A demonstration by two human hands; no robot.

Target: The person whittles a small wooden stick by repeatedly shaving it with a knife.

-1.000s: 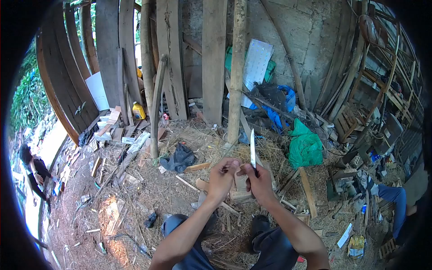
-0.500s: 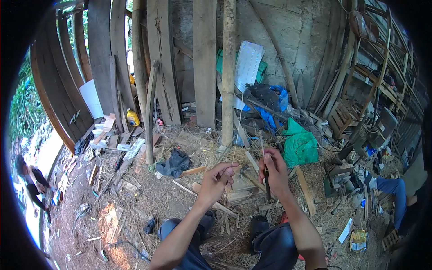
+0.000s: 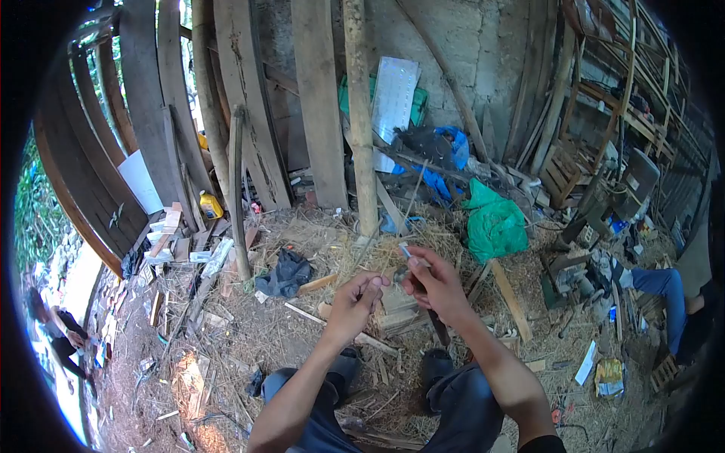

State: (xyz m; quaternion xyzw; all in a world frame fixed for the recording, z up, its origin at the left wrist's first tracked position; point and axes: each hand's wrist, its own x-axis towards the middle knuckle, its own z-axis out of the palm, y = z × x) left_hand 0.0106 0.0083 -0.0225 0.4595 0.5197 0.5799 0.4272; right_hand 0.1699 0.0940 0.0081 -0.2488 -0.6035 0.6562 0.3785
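Observation:
My left hand (image 3: pixel 355 302) is closed in a pinch, thumb against fingers, in the middle of the view. A thin pale strip (image 3: pixel 414 193) rises from near its fingertips, though its lower part is hard to make out. Just to the right, my right hand (image 3: pixel 438 287) is wrapped round a knife (image 3: pixel 439 329). The dark handle sticks out below the palm, and the short grey blade shows above the index finger, tilted up to the left. Both hands are close together above the littered ground, in front of my knees.
A wooden post (image 3: pixel 361 136) stands ahead. A green bag (image 3: pixel 495 226), a dark plastic bag (image 3: pixel 285 273) and a yellow bottle (image 3: pixel 211 204) lie beyond my hands. Wood scraps and shavings cover the ground. One person (image 3: pixel 64 332) is at far left; another's leg (image 3: pixel 664 294) shows at right.
My right hand has moved left and turned, so the knife blade now tilts left instead of pointing up. My left hand has shifted slightly left. The whole view has swung a little right.

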